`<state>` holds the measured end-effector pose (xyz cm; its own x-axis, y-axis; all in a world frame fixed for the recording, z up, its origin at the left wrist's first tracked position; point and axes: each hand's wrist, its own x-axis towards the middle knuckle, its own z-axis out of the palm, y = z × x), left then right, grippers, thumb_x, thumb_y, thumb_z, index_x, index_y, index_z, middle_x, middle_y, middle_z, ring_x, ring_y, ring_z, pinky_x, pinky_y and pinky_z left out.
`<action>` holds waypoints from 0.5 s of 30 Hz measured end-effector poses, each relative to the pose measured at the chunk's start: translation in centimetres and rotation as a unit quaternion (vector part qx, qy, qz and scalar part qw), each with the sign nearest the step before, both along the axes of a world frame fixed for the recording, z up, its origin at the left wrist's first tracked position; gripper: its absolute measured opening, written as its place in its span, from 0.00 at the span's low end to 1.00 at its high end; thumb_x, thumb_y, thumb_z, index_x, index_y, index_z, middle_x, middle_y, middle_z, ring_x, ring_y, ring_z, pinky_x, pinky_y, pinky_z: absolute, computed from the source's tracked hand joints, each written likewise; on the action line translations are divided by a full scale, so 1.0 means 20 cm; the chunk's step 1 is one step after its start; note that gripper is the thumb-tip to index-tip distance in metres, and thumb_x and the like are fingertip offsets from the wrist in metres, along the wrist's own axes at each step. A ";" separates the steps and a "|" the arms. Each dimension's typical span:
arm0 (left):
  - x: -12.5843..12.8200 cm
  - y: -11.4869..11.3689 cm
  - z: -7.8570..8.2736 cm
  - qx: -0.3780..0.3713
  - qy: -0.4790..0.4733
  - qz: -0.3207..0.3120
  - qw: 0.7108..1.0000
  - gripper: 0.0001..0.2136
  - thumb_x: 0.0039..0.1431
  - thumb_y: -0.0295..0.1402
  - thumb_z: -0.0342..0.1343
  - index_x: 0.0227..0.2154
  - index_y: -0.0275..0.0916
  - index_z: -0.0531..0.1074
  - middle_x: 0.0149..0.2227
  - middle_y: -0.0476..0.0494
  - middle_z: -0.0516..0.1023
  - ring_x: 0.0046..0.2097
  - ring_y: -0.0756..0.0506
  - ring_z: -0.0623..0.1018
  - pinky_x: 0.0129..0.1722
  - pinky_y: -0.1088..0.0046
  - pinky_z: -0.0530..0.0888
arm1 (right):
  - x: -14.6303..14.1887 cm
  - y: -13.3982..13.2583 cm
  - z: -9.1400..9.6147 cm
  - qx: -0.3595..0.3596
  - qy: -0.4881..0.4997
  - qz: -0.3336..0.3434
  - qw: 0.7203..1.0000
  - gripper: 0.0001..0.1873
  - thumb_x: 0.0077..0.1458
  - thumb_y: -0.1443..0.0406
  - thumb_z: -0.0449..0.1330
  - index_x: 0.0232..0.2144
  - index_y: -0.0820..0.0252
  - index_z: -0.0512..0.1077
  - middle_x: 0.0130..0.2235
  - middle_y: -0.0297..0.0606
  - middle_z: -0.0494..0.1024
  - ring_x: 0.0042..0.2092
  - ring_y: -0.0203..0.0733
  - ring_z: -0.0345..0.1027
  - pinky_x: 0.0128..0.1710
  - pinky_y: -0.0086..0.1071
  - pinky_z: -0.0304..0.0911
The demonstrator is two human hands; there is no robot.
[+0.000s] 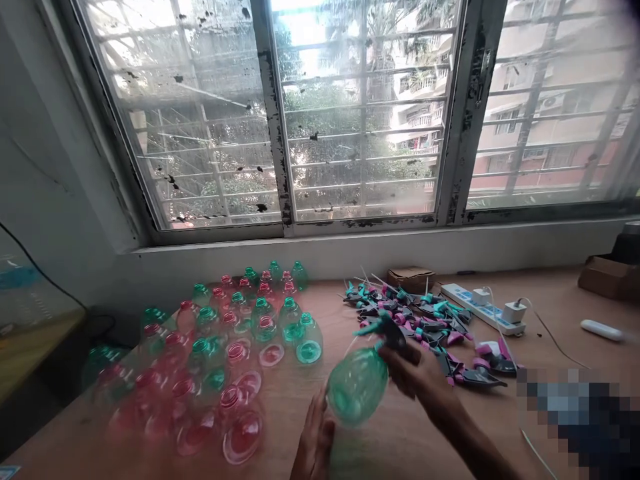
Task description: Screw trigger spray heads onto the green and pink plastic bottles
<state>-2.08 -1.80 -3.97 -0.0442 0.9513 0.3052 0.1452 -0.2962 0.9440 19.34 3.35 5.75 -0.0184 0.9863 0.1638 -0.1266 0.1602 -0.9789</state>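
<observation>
I have the right hand closed around a spray head at the neck of the green bottle, which lies toward eight o'clock from that grip. The bottle tilts, neck to one o'clock, base to seven. My left hand is nearer the base, fingers curved; I can't tell whether it grips.
</observation>
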 end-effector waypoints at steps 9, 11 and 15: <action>-0.01 -0.01 -0.05 0.026 0.081 -0.036 0.996 0.31 0.64 0.51 0.48 0.65 0.40 0.59 0.66 0.36 0.63 0.66 0.35 0.64 0.64 0.57 0.61 | -0.27 1.01 0.42 0.098 -0.243 -0.114 0.958 0.18 0.57 0.53 0.64 0.39 0.63 0.73 0.33 0.37 0.79 0.30 0.41 0.73 0.31 0.34 0.70; -0.01 -0.01 -0.07 0.026 0.091 -0.036 0.995 0.32 0.63 0.52 0.49 0.64 0.40 0.60 0.64 0.35 0.66 0.63 0.34 0.67 0.63 0.57 0.63 | -0.36 1.20 0.40 0.070 -0.286 -0.113 0.949 0.14 0.63 0.60 0.60 0.48 0.61 0.71 0.48 0.40 0.78 0.42 0.45 0.75 0.41 0.42 0.73; 0.00 0.01 -0.12 0.025 0.097 -0.034 0.994 0.35 0.61 0.58 0.47 0.63 0.39 0.62 0.61 0.32 0.70 0.61 0.32 0.70 0.59 0.56 0.67 | -0.47 1.44 0.32 0.022 -0.350 -0.132 0.927 0.16 0.63 0.62 0.61 0.52 0.59 0.70 0.54 0.42 0.74 0.48 0.49 0.73 0.46 0.47 0.72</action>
